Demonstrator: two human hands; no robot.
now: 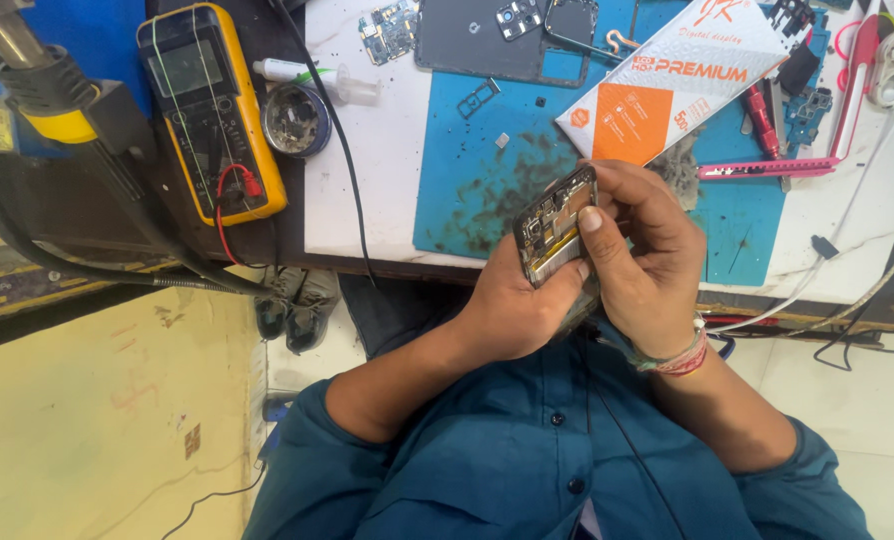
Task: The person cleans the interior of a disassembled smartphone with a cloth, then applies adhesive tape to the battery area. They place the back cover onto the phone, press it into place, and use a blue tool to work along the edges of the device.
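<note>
**Both hands closed on an opened phone above the mat**

Fingers of your left hand (515, 310) wrap snugly around the lower half of the opened phone (555, 226), gripping it from beneath with its exposed insides tilted up toward you. You hold the phone just in front of the bench edge, over the near rim of the blue work mat (467, 150), not resting on it.

Far to your left, a yellow multimeter (210, 105) lies on the dark part of the bench, with a small round tin (296, 119) just beside it on the white surface.

Your right hand (647, 260) curls over the phone's right edge, its thumb (592, 232) pressed flat against the frame and the other fingers bent tightly around the upper side. A threaded band (679, 358) circles that wrist.

Beyond your right hand, a white and orange box (682, 80) lies slantwise on the mat. Further right, a pink utility knife (767, 168) lies near the mat's edge, and a red-handled screwdriver (762, 120) lies just above it.
</note>
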